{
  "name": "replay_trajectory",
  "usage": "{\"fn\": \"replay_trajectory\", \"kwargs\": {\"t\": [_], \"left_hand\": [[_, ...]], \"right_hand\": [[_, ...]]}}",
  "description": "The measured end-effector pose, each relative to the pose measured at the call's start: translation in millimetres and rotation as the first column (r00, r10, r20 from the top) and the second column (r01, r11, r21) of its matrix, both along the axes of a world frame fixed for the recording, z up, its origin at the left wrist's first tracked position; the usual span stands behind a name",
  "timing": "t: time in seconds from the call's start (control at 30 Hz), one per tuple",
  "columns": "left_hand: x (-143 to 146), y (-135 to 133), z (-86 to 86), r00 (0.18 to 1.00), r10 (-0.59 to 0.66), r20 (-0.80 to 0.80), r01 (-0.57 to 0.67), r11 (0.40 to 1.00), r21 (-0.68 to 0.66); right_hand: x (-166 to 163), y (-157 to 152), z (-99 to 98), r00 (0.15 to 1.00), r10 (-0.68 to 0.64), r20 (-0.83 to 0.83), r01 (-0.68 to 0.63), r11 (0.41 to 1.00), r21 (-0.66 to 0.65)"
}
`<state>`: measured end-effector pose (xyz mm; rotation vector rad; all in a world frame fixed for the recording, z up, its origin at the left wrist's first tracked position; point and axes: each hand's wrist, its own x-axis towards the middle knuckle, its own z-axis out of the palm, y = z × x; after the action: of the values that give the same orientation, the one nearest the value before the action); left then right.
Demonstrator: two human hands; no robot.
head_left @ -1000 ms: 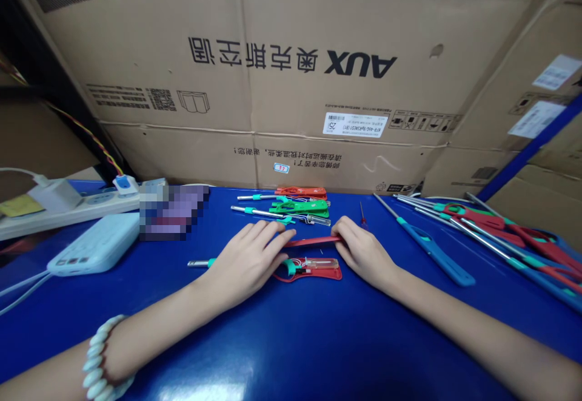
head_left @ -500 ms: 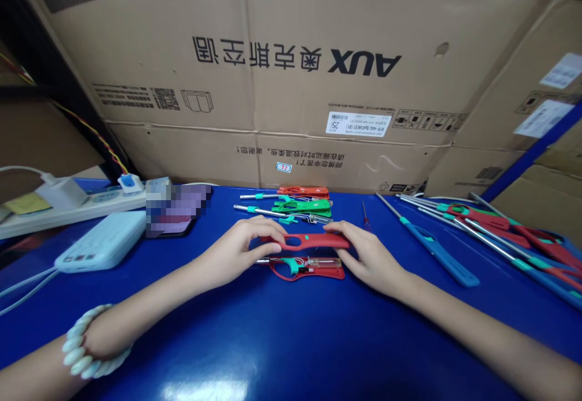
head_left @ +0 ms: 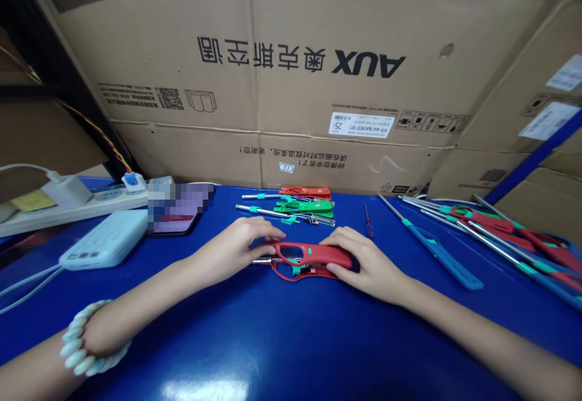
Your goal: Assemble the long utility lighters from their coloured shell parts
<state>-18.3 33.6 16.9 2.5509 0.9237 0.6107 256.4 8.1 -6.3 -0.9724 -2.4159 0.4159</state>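
A red lighter cover with a finger hole lies over an open red lighter half on the blue table. My left hand grips the cover's left end, fingers curled. My right hand holds its right end, fingers bent round it. A metal nozzle sticks out leftward under my left fingers.
Behind my hands lie open red and green lighter halves with nozzles. A small screwdriver, a blue lighter and several long lighters lie right. A power bank, phone and power strip sit left. Cardboard boxes close the back.
Both hands lifted the red cover, turned it flat side down and lowered it onto the open red half. The view shifted slightly.
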Motion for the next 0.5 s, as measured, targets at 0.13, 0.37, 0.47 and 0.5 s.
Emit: {"fn": "replay_trajectory", "kwargs": {"t": [0.13, 0.37, 0.47, 0.5], "left_hand": [[0.3, -2.5, 2.1, 0.992, -0.002, -0.123, 0.001, 1.0, -0.009], [1.7, -5.3, -0.1, 0.975, 0.009, -0.221, -0.017, 0.999, -0.033], [1.8, -5.4, -0.9, 0.974, 0.018, -0.227, -0.029, 0.999, -0.043], [1.9, -5.5, -0.8, 0.974, 0.022, -0.226, -0.033, 0.998, -0.047]], "right_hand": [[-1.7, -1.4, -2.5, 1.0, 0.02, -0.01, -0.02, 0.999, -0.027], [-3.4, -3.0, -5.1, 1.0, 0.008, 0.028, -0.006, 0.998, -0.066], [-3.3, -3.7, -6.1, 0.999, 0.008, 0.039, -0.005, 0.997, -0.078], [-3.3, -3.9, -6.4, 0.999, 0.008, 0.041, -0.005, 0.997, -0.081]]}}
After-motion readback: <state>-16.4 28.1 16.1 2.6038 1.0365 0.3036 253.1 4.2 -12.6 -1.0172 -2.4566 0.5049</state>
